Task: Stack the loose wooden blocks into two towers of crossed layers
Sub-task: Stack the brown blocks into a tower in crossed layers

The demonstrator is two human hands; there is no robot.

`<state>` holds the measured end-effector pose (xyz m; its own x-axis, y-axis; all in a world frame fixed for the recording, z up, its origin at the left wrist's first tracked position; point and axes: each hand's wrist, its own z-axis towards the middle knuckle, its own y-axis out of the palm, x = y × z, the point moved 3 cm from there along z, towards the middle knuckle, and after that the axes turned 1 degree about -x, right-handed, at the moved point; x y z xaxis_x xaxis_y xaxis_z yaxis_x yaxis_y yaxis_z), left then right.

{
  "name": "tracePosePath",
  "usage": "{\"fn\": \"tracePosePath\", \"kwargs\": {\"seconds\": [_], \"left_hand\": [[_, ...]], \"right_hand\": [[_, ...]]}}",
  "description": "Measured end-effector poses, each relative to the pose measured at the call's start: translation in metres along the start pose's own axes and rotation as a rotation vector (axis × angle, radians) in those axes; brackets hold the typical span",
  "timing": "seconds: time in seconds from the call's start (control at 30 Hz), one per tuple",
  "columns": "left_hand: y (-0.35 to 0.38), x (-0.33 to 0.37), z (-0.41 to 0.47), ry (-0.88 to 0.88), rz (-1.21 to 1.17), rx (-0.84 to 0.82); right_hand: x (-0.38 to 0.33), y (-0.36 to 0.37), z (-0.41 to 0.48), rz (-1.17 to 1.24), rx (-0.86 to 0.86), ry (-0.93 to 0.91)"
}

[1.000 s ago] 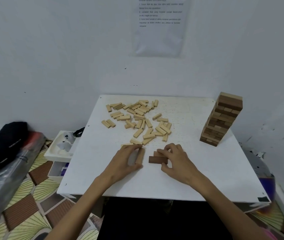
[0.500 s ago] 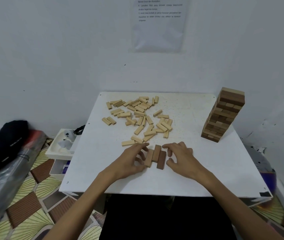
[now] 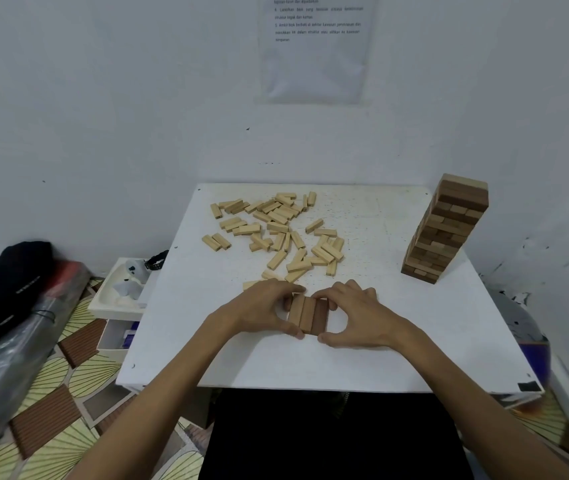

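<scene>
On the far left I see a black bag (image 3: 6,289) lying on a bundle covered in plastic. Just beside the table a white tray (image 3: 103,299) sits low, over the patterned floor. The white table (image 3: 414,348) stands against the wall. On its far left part the loose blocks (image 3: 276,230) lie scattered in a pile, all of light wood. In the near middle of the table, the left hand (image 3: 258,311) curls around the left side of a row of three blocks (image 3: 307,315), with its fingers at the far end and its thumb at the near end. The three blocks lie flat on the table, side by side and touching: two light ones, and a dark one on the right. The right hand (image 3: 357,317) grips the same row from the right side in the same way, thumb near and fingers far. At the far right corner of the table stands a tall tower (image 3: 445,230) of crossed layers, well apart from both hands.
</scene>
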<state>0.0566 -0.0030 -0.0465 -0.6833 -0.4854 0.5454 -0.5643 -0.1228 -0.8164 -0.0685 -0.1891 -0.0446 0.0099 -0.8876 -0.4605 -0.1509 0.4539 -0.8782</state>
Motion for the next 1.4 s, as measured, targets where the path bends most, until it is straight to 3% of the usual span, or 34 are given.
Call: {"fn": "tracePosePath", "kwargs": {"seconds": [0.5,1.1,1.4], "left_hand": [[0.024,0.005,-0.012,0.078,0.000,0.256],[0.019,0.009,-0.013,0.081,-0.012,0.261],[-0.044,0.047,0.004,0.192,-0.050,0.311]], "right_hand": [[0.002,0.010,-0.010,0.092,0.095,-0.002],[0.004,0.010,-0.014,0.146,0.148,-0.016],[-0.005,-0.063,-0.016,0.170,0.239,-0.033]]}}
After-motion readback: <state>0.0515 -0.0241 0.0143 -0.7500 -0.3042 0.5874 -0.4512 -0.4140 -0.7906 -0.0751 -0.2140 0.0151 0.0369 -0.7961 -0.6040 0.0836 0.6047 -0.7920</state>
